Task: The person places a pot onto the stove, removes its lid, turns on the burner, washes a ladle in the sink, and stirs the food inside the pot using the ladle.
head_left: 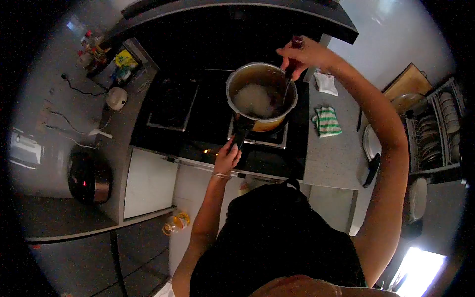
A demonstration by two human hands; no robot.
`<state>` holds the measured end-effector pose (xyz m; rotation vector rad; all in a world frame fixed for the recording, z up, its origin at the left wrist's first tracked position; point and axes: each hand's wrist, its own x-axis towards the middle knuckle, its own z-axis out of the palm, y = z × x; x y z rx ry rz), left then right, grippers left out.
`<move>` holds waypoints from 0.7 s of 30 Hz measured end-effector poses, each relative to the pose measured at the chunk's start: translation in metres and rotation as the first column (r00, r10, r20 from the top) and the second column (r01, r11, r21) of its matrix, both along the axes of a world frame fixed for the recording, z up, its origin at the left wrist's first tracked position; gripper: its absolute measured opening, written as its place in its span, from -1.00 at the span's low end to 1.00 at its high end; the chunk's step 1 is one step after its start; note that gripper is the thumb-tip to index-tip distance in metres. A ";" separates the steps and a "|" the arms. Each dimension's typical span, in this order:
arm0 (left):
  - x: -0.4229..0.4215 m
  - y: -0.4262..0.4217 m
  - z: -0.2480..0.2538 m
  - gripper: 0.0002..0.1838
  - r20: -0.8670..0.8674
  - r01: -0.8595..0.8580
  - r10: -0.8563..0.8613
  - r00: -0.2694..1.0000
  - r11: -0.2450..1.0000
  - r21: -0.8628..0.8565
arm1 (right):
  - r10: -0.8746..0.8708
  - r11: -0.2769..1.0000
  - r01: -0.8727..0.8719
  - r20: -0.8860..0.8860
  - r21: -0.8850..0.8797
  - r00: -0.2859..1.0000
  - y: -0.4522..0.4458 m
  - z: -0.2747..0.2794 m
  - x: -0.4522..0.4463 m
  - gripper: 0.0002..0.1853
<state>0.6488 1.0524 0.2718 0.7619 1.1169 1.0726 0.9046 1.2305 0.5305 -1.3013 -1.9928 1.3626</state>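
Note:
A deep metal pot (236,84) sits over the right burner of the black stove (213,99), with pale, cloudy contents inside. My left hand (228,157) is wrapped around its black handle (242,129), which points toward my body. Above the pot's right rim, my right hand (308,53) grips a utensil (287,89) with a dark reddish handle and a thin metal shaft. The shaft slopes down into the pot, and its lower end cannot be made out. An orange-yellow glow shows under the pot's front side.
The left burner (173,104) stands beside the pot. On the right counter lie a green-striped cloth (327,122), a white cloth (326,83) and a black-handled pan (372,168). A dish rack (435,128) is farther right. A rice cooker (89,178) and cables are at left; the range hood (237,12) hangs overhead.

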 end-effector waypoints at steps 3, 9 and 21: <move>0.001 0.001 -0.005 -0.54 0.045 -0.049 0.050 0.998 0.998 -0.028 | -0.062 0.998 0.064 -0.043 0.029 0.997 0.005 -0.026 -0.019 -0.60; 0.002 0.002 -0.007 -0.56 0.031 -0.039 0.041 0.999 0.998 -0.046 | -0.067 0.986 0.097 -0.213 0.135 0.975 0.011 -0.031 -0.019 -0.60; 0.000 0.002 -0.005 -0.53 -0.001 0.002 -0.002 1.000 1.000 -0.005 | -0.124 0.980 0.111 0.068 0.164 0.990 0.022 -0.035 -0.011 -0.54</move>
